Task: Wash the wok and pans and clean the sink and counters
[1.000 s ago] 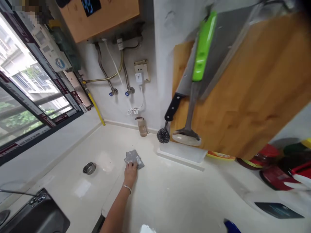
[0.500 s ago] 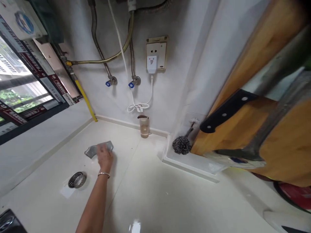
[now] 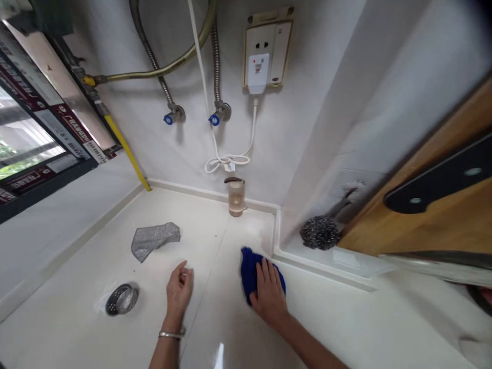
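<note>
A blue cloth [image 3: 250, 274] lies bunched on the white countertop [image 3: 230, 335] under my right hand [image 3: 269, 292]. The palm and fingers press it flat on the surface. To the left, my left hand [image 3: 179, 289] is above the counter with loosely curled fingers, and nothing shows in it. A bracelet [image 3: 171, 334] circles that wrist. Up and left of the hand, a crumpled grey cloth [image 3: 156, 238] lies by itself. A metal sink strainer [image 3: 122, 300] sits to the left of my left hand.
A clear jug [image 3: 236, 198] with a dark handle stands against the back wall. Further right is a steel wool scrubber [image 3: 320, 232] near a wooden board [image 3: 442, 230] and a black knife handle [image 3: 442, 171]. A yellow pipe [image 3: 126, 154] meets the counter at the back left.
My left hand has let go of the grey cloth and drawn back toward me. My right hand has come into view on the blue cloth. The camera view has shifted closer.
</note>
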Demonstrator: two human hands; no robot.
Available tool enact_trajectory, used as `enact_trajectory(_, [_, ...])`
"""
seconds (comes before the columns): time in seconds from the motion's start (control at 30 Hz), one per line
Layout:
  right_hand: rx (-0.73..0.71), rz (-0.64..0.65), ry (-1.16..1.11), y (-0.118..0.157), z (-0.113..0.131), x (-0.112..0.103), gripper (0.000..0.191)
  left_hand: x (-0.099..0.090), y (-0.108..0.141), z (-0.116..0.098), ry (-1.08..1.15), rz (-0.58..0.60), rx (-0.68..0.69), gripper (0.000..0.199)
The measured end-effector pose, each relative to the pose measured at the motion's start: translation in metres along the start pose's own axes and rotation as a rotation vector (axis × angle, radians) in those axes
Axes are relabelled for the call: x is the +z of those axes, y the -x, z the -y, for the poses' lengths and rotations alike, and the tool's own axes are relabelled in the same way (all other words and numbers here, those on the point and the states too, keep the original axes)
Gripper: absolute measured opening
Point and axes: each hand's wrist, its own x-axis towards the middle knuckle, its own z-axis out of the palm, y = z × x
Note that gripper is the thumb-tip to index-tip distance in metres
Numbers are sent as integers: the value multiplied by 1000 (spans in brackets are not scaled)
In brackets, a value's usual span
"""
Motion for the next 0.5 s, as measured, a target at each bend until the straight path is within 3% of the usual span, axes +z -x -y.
enact_trajectory(0.13, [26, 57, -54, -101, 35, 9, 82, -6, 0, -11, 110, 30, -142, 69])
enact_trajectory(0.27, [-139, 169, -66, -152, 72, 14, 78, -5, 10, -15, 302, 62, -197, 73])
enact_trajectory(0.37, [-408, 275, -99, -140, 111, 16, 70, -4, 18, -17, 539, 9, -264, 73])
enact_trajectory(0.43, [-592, 307, -136, -109, 133, 18, 63, -6, 24, -22, 628, -118, -274, 69])
enact_trajectory(0.5, [-627, 280, -131, -67, 143, 18, 62, -9, 30, -33, 649, -230, -300, 64])
